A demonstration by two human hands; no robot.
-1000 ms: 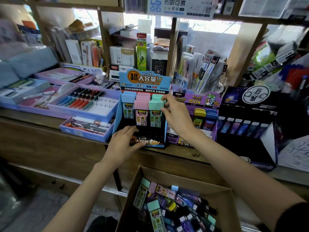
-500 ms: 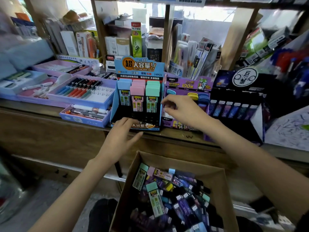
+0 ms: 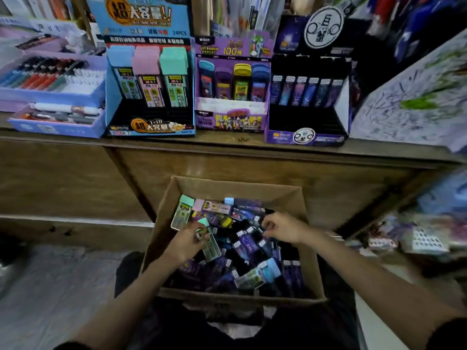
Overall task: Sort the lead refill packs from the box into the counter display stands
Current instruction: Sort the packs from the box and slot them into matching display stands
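A cardboard box (image 3: pixel 307 218) in front of the counter holds several mixed lead refill packs. My left hand (image 3: pixel 185 242) grips a green-capped pack (image 3: pixel 208 242) in the box. My right hand (image 3: pixel 283 227) hovers over the purple packs with curled fingers; whether it pinches one is unclear. On the counter stand three displays: a blue stand (image 3: pixel 149 127) with blue, pink and green packs, a purple stand (image 3: pixel 232 120) with several coloured packs, and a black stand (image 3: pixel 307 138) with a row of purple packs.
Lilac pen trays (image 3: pixel 53 93) sit left of the stands. A scribbled paper board (image 3: pixel 414 102) leans at the right. The wooden counter edge (image 3: pixel 227 147) runs above the box. Shelves with stationery lie at the lower right.
Both hands have dropped from the blue stand on the counter down into the box. My left hand has taken hold of a green-capped pack. The camera tilted downward.
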